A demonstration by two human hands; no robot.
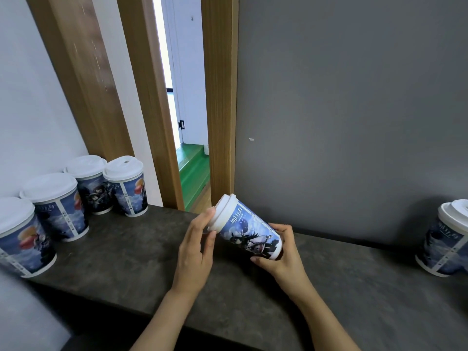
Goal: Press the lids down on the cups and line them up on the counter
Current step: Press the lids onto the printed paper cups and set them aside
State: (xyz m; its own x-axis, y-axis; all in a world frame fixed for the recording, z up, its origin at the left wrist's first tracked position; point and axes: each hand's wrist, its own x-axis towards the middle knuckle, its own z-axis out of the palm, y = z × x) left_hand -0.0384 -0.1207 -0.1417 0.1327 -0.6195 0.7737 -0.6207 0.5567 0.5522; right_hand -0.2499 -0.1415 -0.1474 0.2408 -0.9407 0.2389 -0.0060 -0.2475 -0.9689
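I hold a blue printed paper cup (249,233) tilted over the dark counter (131,257), its white lid (224,214) pointing up and left. My right hand (281,252) grips the cup's base from the right. My left hand (196,245) is at the lid, fingers curled around its rim. Several lidded cups of the same kind stand in a row at the left, the nearest (21,236) at the frame edge and the farthest (126,186) by the door frame. One more lidded cup (448,239) stands at the far right.
A grey wall (354,110) rises behind the counter on the right. A wooden door frame (220,97) and an open doorway with green steps (193,171) lie behind the middle. The counter's front edge runs below my forearms.
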